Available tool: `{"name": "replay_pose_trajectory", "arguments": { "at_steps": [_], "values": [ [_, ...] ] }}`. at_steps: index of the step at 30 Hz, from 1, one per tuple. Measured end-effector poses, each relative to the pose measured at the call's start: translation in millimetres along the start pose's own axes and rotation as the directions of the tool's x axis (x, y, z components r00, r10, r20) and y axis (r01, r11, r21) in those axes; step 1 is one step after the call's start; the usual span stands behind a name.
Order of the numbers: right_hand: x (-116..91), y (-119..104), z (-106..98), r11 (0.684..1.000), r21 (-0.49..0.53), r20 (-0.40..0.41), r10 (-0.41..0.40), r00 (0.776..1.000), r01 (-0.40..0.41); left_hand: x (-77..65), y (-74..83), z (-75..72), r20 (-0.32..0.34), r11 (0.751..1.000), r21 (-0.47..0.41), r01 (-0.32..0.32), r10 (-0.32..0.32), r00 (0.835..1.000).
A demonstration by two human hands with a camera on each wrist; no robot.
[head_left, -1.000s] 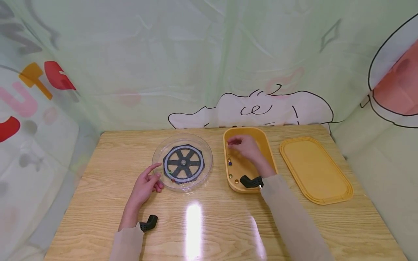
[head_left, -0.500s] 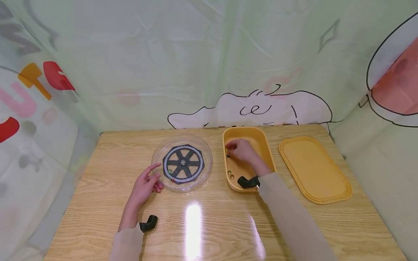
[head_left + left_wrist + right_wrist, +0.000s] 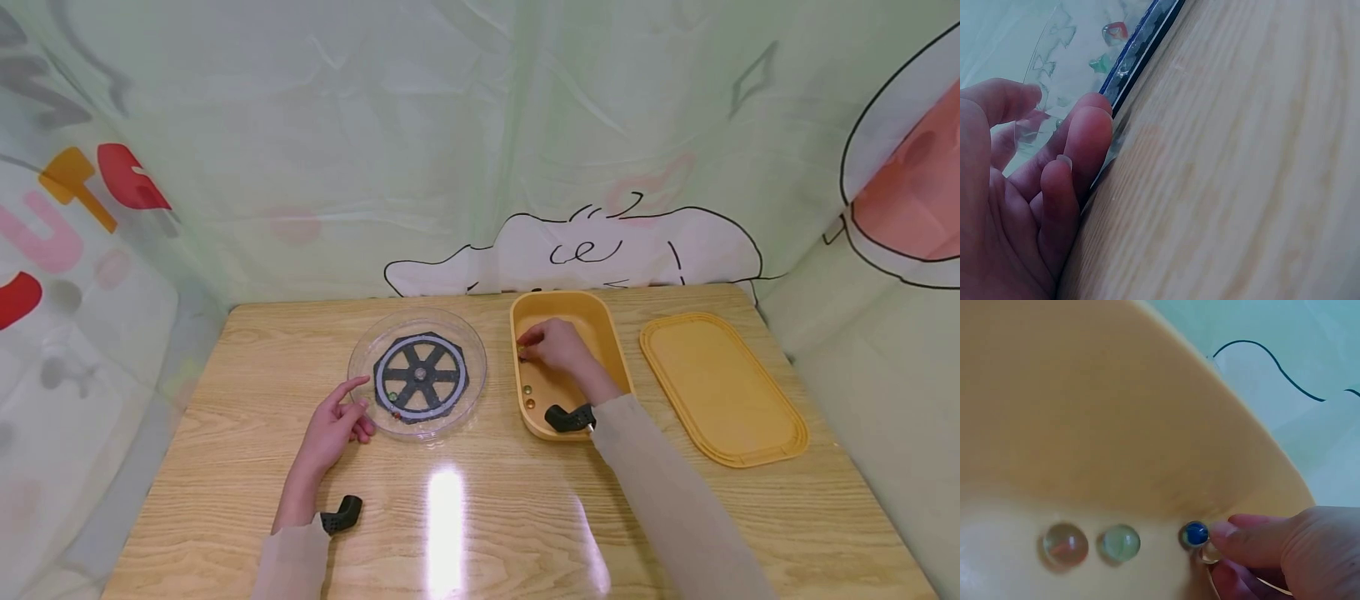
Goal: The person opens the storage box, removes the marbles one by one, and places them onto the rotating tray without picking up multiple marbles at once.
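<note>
My right hand (image 3: pixel 557 343) reaches into a yellow tub (image 3: pixel 611 333) near its left wall. In the right wrist view, thumb and fingers pinch a clear marble (image 3: pixel 1211 554) beside a blue marble (image 3: pixel 1195 534). A reddish clear marble (image 3: pixel 1065 545) and a pale green marble (image 3: pixel 1120 542) lie apart on the tub floor. My left hand (image 3: pixel 335 425) rests by the left rim of a round clear dish (image 3: pixel 474 398), fingers loosely bent at its edge. A dark six-spoked wheel shape (image 3: pixel 421 375) shows within the dish's outline. A green marble (image 3: pixel 392 397) and a red marble (image 3: pixel 397 415) sit in the dish.
A flat yellow lid (image 3: pixel 723 392) lies right of the tub on the wooden table (image 3: pixel 517 517). A printed cloth backdrop (image 3: pixel 375 167) hangs behind the table's far edge. Black camera mounts (image 3: pixel 342 515) are on both wrists.
My right hand lowered toward the tub's left wall, down among the marbles, and a few marbles there shifted. My left hand and the dish have stayed in place.
</note>
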State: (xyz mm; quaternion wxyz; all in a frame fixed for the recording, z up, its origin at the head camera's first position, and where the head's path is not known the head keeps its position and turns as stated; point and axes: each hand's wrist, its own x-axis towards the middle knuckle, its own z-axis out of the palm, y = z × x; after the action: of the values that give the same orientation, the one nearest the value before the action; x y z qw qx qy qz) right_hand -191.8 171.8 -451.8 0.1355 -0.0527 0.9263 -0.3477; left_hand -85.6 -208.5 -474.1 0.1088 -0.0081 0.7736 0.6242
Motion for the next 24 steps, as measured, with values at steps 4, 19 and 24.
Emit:
{"name": "replay_pose_trajectory", "arguments": {
  "at_steps": [4,19,24],
  "values": [
    [-2.0,-2.0,-1.0,0.999,0.014,0.02,0.033,0.999,-0.033,-3.3,6.5,1.1,-0.001,1.0,0.001,0.003,-0.003,1.0],
    [-2.9,-2.2,0.6,0.998,-0.016,0.047,0.057,0.997,-0.057,-2.9,4.4,0.5,0.004,1.0,0.012,0.014,-0.014,1.0],
    [-3.0,-2.9,-0.1,0.997,-0.03,0.047,0.071,0.996,-0.069,5.2,-10.6,-0.8,-0.006,1.0,0.006,0.024,-0.024,1.0]
  ]
}}
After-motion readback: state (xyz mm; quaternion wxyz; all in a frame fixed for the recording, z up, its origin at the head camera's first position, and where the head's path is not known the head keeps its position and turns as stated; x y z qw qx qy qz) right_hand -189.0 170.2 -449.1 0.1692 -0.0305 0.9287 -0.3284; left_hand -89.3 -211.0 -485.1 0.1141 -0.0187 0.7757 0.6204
